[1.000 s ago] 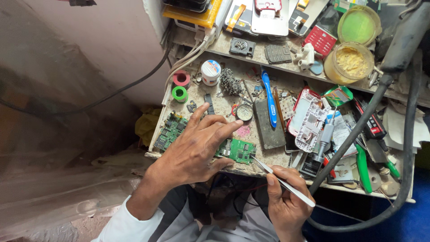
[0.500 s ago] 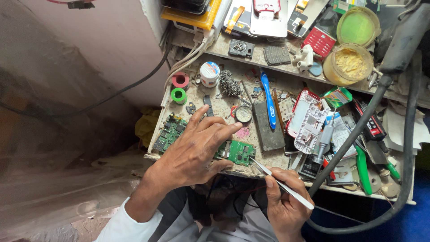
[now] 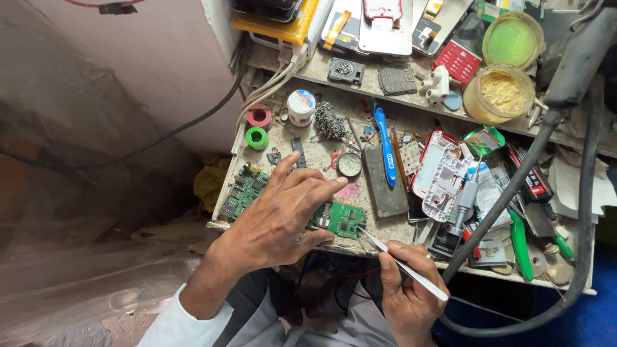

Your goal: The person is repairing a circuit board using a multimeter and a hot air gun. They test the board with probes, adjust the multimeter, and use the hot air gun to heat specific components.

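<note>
**Tweezers on the green board at the near edge of the bench**

My left hand (image 3: 283,218) lies flat and spread over a small green circuit board (image 3: 345,220), fingers fanned out toward the far right, pinning the board's left part to the gritty, stained bench top (image 3: 321,149). It grips nothing; it only presses down. The board is a flat rectangle with tiny metal parts on its face, and it sits right at the near edge of the bench, its long axis running left to right with a slight tilt.

My right hand (image 3: 411,295) is curled closed around thin, shiny metal tweezers (image 3: 402,263). Their long axis slants from near right up to far left, and the fine tips point at the board's right near corner, touching it or just short of it; I cannot tell which.

A second green board (image 3: 242,193) lies just left of my left hand. Beyond my fingers sit a small round lens in a metal ring (image 3: 349,164), a dark grey slab (image 3: 384,183), and a blue toothbrush (image 3: 386,146) lying lengthwise, near to far. Further left stand a red tape roll (image 3: 259,116) and a green tape roll (image 3: 257,137), with a wad of steel wool (image 3: 329,121) nearby. A thick black hose (image 3: 514,186) crosses the right side.
</note>
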